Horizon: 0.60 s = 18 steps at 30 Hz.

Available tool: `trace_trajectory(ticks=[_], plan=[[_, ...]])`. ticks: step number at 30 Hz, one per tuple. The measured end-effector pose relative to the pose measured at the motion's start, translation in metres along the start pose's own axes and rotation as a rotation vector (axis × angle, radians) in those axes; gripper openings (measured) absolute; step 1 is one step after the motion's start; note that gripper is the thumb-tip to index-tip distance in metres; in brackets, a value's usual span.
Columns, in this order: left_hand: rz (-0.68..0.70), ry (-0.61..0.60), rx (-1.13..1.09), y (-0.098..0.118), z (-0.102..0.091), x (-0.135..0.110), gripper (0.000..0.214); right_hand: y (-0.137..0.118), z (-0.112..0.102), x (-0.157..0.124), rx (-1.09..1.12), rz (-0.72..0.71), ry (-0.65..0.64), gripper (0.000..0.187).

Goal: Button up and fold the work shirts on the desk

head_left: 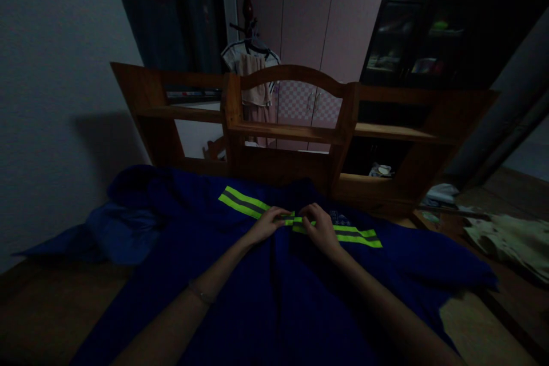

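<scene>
A dark blue work jacket is spread out in front of me, its collar toward the wooden shelf. Yellow-green reflective strips with a grey middle line cross its chest, one on the left side and one on the right side. My left hand pinches the front edge at the inner end of the left strip. Close beside it, my right hand has curled fingers on the other front edge, over the right strip. Small pale print shows by the right hand. The fingertips partly hide the fabric between them.
A wooden shelf unit stands right behind the jacket. Crumpled blue cloth lies at the left by the wall. Pale cloth lies at the right. Farther back are a pink wardrobe and a coat rack with hanging clothes.
</scene>
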<state>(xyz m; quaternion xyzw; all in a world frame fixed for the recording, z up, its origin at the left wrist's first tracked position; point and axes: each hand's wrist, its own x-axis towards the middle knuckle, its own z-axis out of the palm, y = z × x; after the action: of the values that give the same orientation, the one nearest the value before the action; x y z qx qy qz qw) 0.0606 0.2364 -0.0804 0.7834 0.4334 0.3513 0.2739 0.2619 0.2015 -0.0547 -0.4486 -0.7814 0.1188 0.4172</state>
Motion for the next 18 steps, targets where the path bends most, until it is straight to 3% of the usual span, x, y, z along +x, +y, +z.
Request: trace_trajectory(ticks=[3,7,14,18], plan=[[0.003,-0.010,-0.008,0.004,-0.003,-0.005,0.028,-0.017,0.000,-0.022,-0.045,-0.028,-0.102,0.009],[-0.013,-0.003,-0.002,0.011,0.002,-0.017,0.024,-0.022,0.002,-0.043,-0.224,-0.062,-0.168,0.012],[-0.065,0.011,-0.029,0.016,0.003,-0.025,0.012,-0.025,0.006,-0.045,-0.378,-0.126,-0.216,0.016],[-0.120,0.044,-0.073,0.023,0.001,-0.021,0.009,-0.026,0.005,-0.047,-0.288,-0.091,-0.170,0.021]])
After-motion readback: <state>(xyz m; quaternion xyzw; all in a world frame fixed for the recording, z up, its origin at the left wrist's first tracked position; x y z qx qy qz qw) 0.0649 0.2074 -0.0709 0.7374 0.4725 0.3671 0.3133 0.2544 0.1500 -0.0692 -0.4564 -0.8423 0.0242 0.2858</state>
